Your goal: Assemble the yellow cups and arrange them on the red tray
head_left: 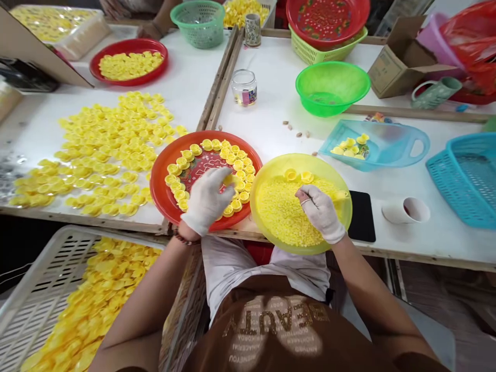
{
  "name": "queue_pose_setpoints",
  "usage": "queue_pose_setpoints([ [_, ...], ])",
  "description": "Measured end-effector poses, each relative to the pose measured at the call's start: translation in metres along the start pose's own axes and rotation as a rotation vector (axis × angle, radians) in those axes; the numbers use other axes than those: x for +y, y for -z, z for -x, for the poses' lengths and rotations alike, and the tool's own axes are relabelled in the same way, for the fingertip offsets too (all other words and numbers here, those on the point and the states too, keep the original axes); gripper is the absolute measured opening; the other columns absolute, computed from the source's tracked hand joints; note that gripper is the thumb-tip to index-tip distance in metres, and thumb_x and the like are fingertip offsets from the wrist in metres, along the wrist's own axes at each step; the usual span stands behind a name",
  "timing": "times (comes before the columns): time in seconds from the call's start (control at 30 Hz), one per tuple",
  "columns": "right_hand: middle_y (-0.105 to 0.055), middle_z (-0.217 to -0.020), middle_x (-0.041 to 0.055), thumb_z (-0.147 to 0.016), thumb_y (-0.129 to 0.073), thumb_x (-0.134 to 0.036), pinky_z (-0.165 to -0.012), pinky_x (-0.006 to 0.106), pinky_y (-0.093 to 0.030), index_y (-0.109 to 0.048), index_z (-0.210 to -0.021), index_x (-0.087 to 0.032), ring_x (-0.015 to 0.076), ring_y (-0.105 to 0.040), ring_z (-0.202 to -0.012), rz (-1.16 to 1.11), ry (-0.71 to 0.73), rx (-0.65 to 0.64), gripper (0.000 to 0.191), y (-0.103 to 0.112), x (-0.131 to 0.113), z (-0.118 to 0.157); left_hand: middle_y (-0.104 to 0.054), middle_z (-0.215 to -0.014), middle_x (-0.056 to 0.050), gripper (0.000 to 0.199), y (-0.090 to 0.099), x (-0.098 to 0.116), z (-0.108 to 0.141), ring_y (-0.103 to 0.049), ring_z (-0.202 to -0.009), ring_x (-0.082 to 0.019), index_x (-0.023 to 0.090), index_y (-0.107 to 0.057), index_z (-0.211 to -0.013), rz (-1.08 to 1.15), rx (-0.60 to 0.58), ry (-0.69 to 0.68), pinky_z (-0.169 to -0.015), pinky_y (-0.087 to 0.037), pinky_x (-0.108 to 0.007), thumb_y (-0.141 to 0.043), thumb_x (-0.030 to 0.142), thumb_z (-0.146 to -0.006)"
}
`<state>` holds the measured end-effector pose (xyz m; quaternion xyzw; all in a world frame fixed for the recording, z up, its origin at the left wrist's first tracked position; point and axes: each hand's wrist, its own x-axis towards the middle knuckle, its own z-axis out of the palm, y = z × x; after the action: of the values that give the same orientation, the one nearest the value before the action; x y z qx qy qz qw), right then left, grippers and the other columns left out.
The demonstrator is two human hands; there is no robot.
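Note:
My left hand [209,199], in a white glove, is over the red tray [156,178], thumb and fingers curled round a small yellow piece. Cup-shaped yellow pieces [240,174] line the tray's inside edge. To the right, my gloved right hand [321,211] is above the yellow bowl [258,206] of small yellow granules [284,212]. Its thumb and bare-tipped finger are pinched together; what lies between them is too small to name. Two yellow cups [307,177] rest at the bowl's far side.
Many yellow pieces [112,134] spread over the left table. A white crate [58,258] stands below. Behind are a glass jar [244,88] and green bowl [333,88]. At right are a blue scoop [399,147], black pad [362,217] and paper cup [395,211]. Another person's hand [149,30] shows beyond.

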<state>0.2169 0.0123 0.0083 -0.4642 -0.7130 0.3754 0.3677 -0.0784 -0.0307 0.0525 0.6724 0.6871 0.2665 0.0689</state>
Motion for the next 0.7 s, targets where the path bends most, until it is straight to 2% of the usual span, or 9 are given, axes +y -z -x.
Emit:
queue_pose_setpoints([
  [0.07,-0.055,-0.074,-0.0008,-0.100,-0.057,-0.040,-0.065,0.030,-0.040,-0.061,-0.087,-0.023,0.0152,-0.049,-0.068,0.010,0.009,-0.008,0.022,-0.001,0.000,0.000,-0.073,-0.116,-0.013,0.032,0.015,-0.036,0.003,-0.067,-0.107,-0.027,0.017,-0.069,-0.115,-0.177,-0.089,0.077,-0.094,-0.052,-0.038,-0.052,0.024,-0.088],
  [0.17,-0.054,-0.074,-0.0007,-0.101,-0.056,-0.041,-0.065,0.031,-0.040,-0.061,-0.087,-0.024,0.0154,-0.049,-0.067,0.013,0.011,-0.017,0.023,-0.003,-0.001,0.000,-0.074,-0.116,-0.014,0.039,0.024,-0.076,0.008,-0.068,-0.105,-0.030,0.018,-0.069,-0.118,-0.388,-0.291,0.111,-0.093,-0.050,-0.042,-0.051,0.019,-0.083],
  [0.23,-0.053,-0.073,-0.0006,-0.100,-0.056,-0.042,-0.064,0.031,-0.040,-0.061,-0.086,-0.024,0.0156,-0.048,-0.067,0.015,0.010,-0.019,0.023,-0.003,-0.002,0.000,-0.075,-0.112,-0.014,0.039,0.025,-0.088,0.011,-0.069,-0.103,-0.033,0.018,-0.070,-0.116,-0.473,-0.402,0.095,-0.095,-0.048,-0.046,-0.052,0.019,-0.081],
  [0.3,-0.053,-0.073,-0.0005,-0.100,-0.056,-0.042,-0.064,0.031,-0.040,-0.061,-0.086,-0.024,0.0158,-0.048,-0.067,0.018,0.007,-0.020,0.024,-0.003,-0.002,0.000,-0.076,-0.110,-0.014,0.037,0.027,-0.087,0.013,-0.070,-0.101,-0.034,0.019,-0.071,-0.113,-0.499,-0.450,0.084,-0.094,-0.047,-0.047,-0.054,0.020,-0.080],
  [0.4,-0.054,-0.073,-0.0003,-0.100,-0.057,-0.043,-0.064,0.031,-0.041,-0.062,-0.087,-0.024,0.0162,-0.048,-0.067,0.017,0.007,-0.009,0.023,-0.004,-0.002,0.000,-0.074,-0.113,-0.014,0.037,0.027,-0.064,0.010,-0.068,-0.103,-0.033,0.019,-0.072,-0.115,-0.434,-0.370,0.055,-0.092,-0.048,-0.045,-0.053,0.024,-0.084],
  [0.5,-0.055,-0.074,-0.0004,-0.100,-0.057,-0.043,-0.065,0.031,-0.041,-0.062,-0.086,-0.024,0.0159,-0.048,-0.067,-0.003,0.021,0.033,0.024,-0.004,-0.002,-0.002,-0.073,-0.109,-0.011,0.033,0.010,-0.018,0.002,-0.067,-0.101,-0.028,0.021,-0.074,-0.112,-0.282,-0.284,-0.075,-0.090,-0.049,-0.041,-0.050,0.025,-0.090],
  [0.57,-0.053,-0.072,-0.0011,-0.100,-0.056,-0.042,-0.064,0.030,-0.040,-0.060,-0.084,-0.024,0.0152,-0.047,-0.065,-0.017,0.024,0.061,0.025,-0.003,-0.002,-0.003,-0.073,-0.101,-0.010,0.027,-0.012,0.020,-0.003,-0.067,-0.095,-0.026,0.022,-0.076,-0.102,-0.210,-0.342,-0.228,-0.087,-0.049,-0.038,-0.050,0.023,-0.092],
  [0.63,-0.050,-0.069,-0.0019,-0.101,-0.056,-0.042,-0.063,0.030,-0.039,-0.059,-0.082,-0.023,0.0148,-0.045,-0.063,-0.010,0.012,0.077,0.027,-0.002,-0.002,-0.002,-0.073,-0.094,-0.012,0.025,-0.036,0.057,-0.007,-0.068,-0.091,-0.026,0.019,-0.076,-0.094,-0.216,-0.458,-0.363,-0.082,-0.048,-0.039,-0.052,0.019,-0.093],
  [0.7,-0.049,-0.067,-0.0021,-0.101,-0.055,-0.042,-0.061,0.030,-0.038,-0.059,-0.083,-0.023,0.0146,-0.045,-0.062,0.010,-0.008,0.087,0.026,-0.001,0.000,0.001,-0.073,-0.092,-0.016,0.026,-0.054,0.087,-0.011,-0.069,-0.089,-0.029,0.013,-0.076,-0.091,-0.257,-0.541,-0.396,-0.079,-0.047,-0.041,-0.050,0.013,-0.093],
])
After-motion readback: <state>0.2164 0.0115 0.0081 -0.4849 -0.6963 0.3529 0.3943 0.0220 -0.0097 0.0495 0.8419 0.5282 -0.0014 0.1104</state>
